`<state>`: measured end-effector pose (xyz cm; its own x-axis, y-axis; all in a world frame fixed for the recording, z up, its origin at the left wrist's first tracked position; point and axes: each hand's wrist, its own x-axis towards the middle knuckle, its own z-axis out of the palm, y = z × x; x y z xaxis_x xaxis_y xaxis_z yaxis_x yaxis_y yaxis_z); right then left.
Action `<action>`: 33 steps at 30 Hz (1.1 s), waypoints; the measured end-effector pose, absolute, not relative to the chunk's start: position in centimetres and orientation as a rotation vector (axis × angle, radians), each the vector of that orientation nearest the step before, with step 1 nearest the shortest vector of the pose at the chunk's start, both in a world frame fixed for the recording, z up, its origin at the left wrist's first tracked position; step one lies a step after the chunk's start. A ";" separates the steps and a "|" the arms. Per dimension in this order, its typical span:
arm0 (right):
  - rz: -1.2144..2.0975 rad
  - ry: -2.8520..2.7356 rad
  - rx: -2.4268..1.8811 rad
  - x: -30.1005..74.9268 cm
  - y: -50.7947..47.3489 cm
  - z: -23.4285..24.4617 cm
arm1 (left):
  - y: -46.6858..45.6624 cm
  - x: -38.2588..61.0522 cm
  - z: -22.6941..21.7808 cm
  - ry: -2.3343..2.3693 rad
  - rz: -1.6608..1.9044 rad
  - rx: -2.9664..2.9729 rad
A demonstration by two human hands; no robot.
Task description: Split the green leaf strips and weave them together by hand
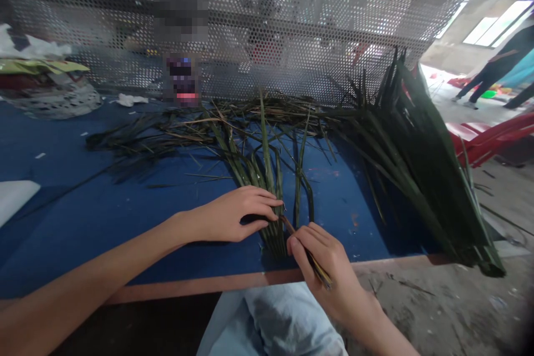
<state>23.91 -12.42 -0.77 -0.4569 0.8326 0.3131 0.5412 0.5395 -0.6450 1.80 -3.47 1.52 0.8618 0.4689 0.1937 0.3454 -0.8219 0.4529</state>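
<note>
Firm grip on the right: the right hand [321, 253] has its fingers curled round a slim, stick-like tool [320, 271], tip angled up and leftwards, right by the left fingertips. Touching the leaf or just over it? Can't tell from here. And across to the left hand [246, 211], palm down, fingers stretched out, thumb set apart, laid over a fan of narrow green leaf strips [273, 236]. Those strips sit close to the front edge of the blue table [100, 189], gathered tight at the near end and splaying out at the far end, 1 of them standing up tall. Just right of the fan, 2 loose strips reach towards the tool. Beyond, a tangled heap of cut strips [175, 130] stretches along a perforated metal panel [325, 22]. Big presence on the right: a bundle of pleated palm-like leaves [425, 144], its lower end jutting past the table's edge. Far left, a woven basket [62, 99] with a crumpled white tissue [130, 100] nearby.
</note>
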 end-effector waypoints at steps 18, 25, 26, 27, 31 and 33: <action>0.468 -2.221 -1.088 23.3 -13.6 -0.6 | -3.5 1.8 1.5 0.632 0.443 2.526; 0.459 -2.206 -1.112 23.2 -14.0 -0.7 | -3.6 1.8 1.4 0.673 0.416 2.556; 0.451 -2.205 -1.117 23.2 -14.1 -0.7 | -3.6 1.8 1.4 0.680 0.409 2.560; 0.437 -2.204 -1.122 23.1 -14.1 -0.8 | -3.7 1.8 1.4 0.680 0.405 2.567; 0.398 -2.225 -1.123 23.0 -14.4 -0.8 | -3.8 1.8 1.4 0.655 0.418 2.598; 0.394 -2.240 -1.114 23.0 -14.6 -0.8 | -3.9 1.9 1.3 0.645 0.431 2.611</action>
